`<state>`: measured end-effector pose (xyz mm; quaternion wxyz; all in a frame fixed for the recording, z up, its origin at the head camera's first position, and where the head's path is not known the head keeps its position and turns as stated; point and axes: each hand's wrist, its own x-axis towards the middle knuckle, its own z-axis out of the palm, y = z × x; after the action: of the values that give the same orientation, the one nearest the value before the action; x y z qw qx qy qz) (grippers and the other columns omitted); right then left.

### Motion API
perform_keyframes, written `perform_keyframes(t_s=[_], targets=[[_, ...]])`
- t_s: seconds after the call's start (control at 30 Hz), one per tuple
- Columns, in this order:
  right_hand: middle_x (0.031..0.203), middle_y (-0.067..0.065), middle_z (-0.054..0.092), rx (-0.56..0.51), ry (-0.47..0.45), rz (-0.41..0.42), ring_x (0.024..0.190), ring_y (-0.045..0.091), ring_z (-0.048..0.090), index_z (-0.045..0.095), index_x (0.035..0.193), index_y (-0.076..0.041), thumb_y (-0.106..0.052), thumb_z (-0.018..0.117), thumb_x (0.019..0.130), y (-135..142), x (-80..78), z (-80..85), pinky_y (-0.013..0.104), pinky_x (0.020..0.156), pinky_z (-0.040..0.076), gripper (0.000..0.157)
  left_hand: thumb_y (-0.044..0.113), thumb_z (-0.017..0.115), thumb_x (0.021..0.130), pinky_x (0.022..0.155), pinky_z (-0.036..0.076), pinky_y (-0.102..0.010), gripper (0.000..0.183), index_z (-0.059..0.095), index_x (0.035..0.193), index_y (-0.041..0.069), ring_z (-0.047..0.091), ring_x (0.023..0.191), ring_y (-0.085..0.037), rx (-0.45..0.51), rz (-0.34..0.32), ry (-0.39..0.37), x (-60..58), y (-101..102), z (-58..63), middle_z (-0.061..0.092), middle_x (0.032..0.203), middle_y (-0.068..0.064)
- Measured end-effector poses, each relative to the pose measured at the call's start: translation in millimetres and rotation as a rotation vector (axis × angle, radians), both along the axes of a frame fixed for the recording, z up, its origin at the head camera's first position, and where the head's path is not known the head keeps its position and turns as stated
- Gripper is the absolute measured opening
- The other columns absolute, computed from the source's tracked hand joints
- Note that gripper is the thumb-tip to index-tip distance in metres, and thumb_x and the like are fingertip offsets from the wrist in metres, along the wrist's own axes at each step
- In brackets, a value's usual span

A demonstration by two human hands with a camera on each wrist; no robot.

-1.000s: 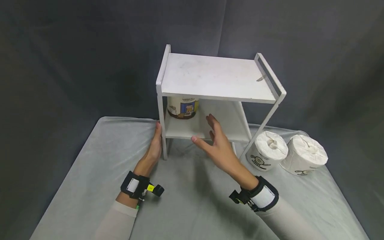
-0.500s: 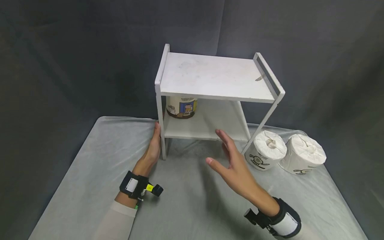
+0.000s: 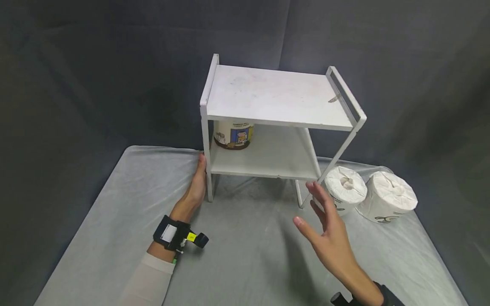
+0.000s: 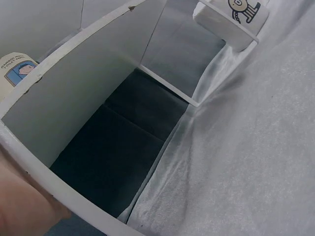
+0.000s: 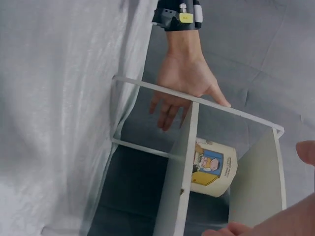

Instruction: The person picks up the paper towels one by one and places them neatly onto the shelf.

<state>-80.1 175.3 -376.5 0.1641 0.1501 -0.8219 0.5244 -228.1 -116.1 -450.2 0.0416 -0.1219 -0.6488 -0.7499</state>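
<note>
And out comes the right hand (image 3: 332, 233): a second ago it was at the mouth of the white shelf (image 3: 268, 93), now it has swung back to a spot before the shelf's right front leg (image 3: 337, 156), fingers loosely spread, thumb wide, holding nothing. The left hand (image 3: 194, 187) hasn't budged, up against the outside of the shelf's left side frame (image 3: 205, 136), thumb lying along it, fingers straight rather than wrapped round; how hard it presses, these views won't say.

The printed roll (image 3: 233, 138) stands on the shelf's lower board (image 3: 275, 157), over at the left end and back from the front edge, just where it was. So the reading here: that roll looks settled, the left hand seems to be steadying the frame, and the right hand is free, closer now to the near white roll (image 3: 349, 182) than to anything inside the shelf.

Now the edges. Bare board runs from the printed roll to the shelf's right end; the top board roofs it, so the way in is through the front. The near white roll sits just beside the shelf's right front leg, tight for fingers on that side, with the far white roll (image 3: 392, 195) further right. In front of the shelf, grey cloth (image 3: 237, 263) gives both forearms room.
</note>
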Motion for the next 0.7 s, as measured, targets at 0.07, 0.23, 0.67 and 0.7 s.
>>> perform_keyframes(t_s=[0.07,0.23,0.67,0.7], targets=[[0.15,0.006,0.043,0.0,-0.005,-0.024,0.139,0.016,0.039,0.031,0.154,-0.019,0.0,0.073,0.083,5,2.0,-1.7,0.026,0.111,0.033,0.085,0.078,0.018,0.089,0.118,-0.011,-0.044,0.103,-0.007,0.158,0.006,-0.014,0.15,-0.022,0.0,0.003,-0.002,0.8,0,0.1,-0.012,0.165,-0.01],[0.148,0.004,0.046,0.002,-0.018,-0.098,0.136,0.014,0.041,0.031,0.154,-0.018,0.002,0.073,0.082,21,5.5,-5.1,0.024,0.11,0.035,0.085,0.079,0.018,0.088,0.118,-0.012,-0.045,0.106,-0.013,0.156,0.003,-0.019,0.149,-0.025,-0.011,0.001,-0.048,2.8,0,-0.6,-0.018,0.164,-0.013],[0.151,0.009,0.043,0.095,-0.109,-0.392,0.137,0.009,0.039,0.031,0.154,-0.016,-0.005,0.083,0.073,69,7.5,-22.6,0.013,0.105,0.034,0.097,0.08,0.018,0.086,0.117,-0.013,-0.046,0.106,-0.016,0.156,0.008,-0.02,0.148,-0.023,-0.014,-0.005,0.003,0.4,1,-1.2,-0.02,0.164,-0.009],[0.151,0.01,0.043,0.091,-0.113,-0.408,0.137,0.009,0.039,0.031,0.154,-0.016,-0.005,0.083,0.073,72,7.5,-23.9,0.013,0.105,0.034,0.098,0.08,0.018,0.087,0.117,-0.013,-0.045,0.106,-0.016,0.157,0.008,-0.019,0.149,-0.023,-0.012,-0.005,0.001,0.5,0,-1.2,-0.019,0.164,-0.009]])
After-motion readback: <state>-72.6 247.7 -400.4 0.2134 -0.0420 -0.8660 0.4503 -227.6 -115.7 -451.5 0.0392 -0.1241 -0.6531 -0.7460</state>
